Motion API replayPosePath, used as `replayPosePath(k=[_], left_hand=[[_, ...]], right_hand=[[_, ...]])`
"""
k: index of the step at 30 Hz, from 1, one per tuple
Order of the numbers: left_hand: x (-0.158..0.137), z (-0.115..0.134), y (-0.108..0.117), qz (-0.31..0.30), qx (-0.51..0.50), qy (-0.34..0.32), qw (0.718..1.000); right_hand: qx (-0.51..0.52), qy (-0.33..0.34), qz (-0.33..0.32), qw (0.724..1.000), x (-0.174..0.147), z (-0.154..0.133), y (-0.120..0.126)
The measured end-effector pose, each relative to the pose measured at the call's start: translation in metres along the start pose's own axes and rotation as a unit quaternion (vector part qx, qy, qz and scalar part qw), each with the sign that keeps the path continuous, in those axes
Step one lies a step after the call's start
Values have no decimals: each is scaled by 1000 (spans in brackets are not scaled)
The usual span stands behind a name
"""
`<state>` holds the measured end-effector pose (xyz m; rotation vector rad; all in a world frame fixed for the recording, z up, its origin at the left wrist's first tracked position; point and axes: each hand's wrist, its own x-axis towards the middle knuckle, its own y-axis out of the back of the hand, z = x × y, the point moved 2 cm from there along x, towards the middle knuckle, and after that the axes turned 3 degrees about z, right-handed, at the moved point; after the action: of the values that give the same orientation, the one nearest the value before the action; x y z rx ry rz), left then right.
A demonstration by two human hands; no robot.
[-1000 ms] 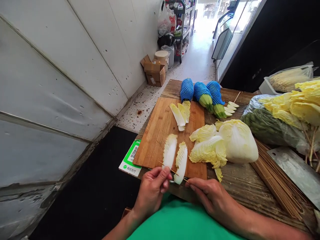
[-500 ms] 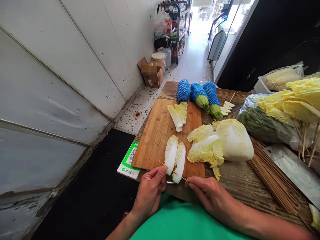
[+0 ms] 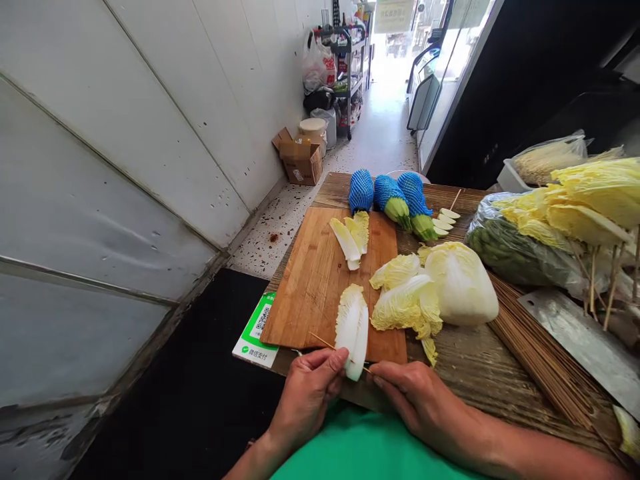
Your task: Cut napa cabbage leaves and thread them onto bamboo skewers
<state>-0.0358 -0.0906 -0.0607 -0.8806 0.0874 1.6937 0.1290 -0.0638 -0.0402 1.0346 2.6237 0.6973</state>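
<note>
Two strips of napa cabbage leaf [image 3: 352, 327] lie side by side, overlapping, at the near edge of the cutting board [image 3: 305, 287]. A thin wooden skewer [image 3: 321, 340] runs crosswise through their white base ends. My left hand [image 3: 314, 388] is closed on the leaf strips, thumb over the left one near the skewer. The skewer's right end is pinched between thumb and fingers of my right hand [image 3: 413, 393]. More leaf pieces [image 3: 347, 243] rest farther back on the board. To the right sit loose cabbage leaves [image 3: 405, 303] and a cabbage head [image 3: 463, 283].
Netted green squashes [image 3: 397, 207] stand behind the board, beside skewered pale slices [image 3: 445, 221]. At right are a bundle of skewers [image 3: 540, 367], a cleaver blade [image 3: 575, 340], bagged green vegetables [image 3: 515, 247] and skewered yellow leaves [image 3: 580, 207]. A payment sign [image 3: 255, 333] pokes out at left.
The two leaf strips, apart at their bases before, now lie pressed together. My hands have come closer together along the skewer, and the right strip has slid left.
</note>
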Motion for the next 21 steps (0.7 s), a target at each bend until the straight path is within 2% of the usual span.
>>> replayPosePath(k=[4,7,10,11,13,15,17,21], left_hand=[[1,-3,-4,-15,5,4,1000],[-3,8,1,-22,35,-8,999],[-3,39,12,12,148,-109,983],[0,53,14,37,211,-165,963],[16,82,12,91,333,-282,895],[42,104,1,96,453,-348,815],[73,118,-16,113,577,-374,717],[115,125,-45,117,633,-395,655]], right_hand=[[-15,0,16,1000,1,0,2],[-11,11,58,998,2,-3,9],[-6,56,128,990,-1,-10,20],[-7,79,150,985,-2,-13,24],[-15,124,195,973,-6,-18,30],[-35,158,241,957,-11,-22,36],[-65,167,277,944,-15,-21,43],[-99,95,330,934,-18,-9,62]])
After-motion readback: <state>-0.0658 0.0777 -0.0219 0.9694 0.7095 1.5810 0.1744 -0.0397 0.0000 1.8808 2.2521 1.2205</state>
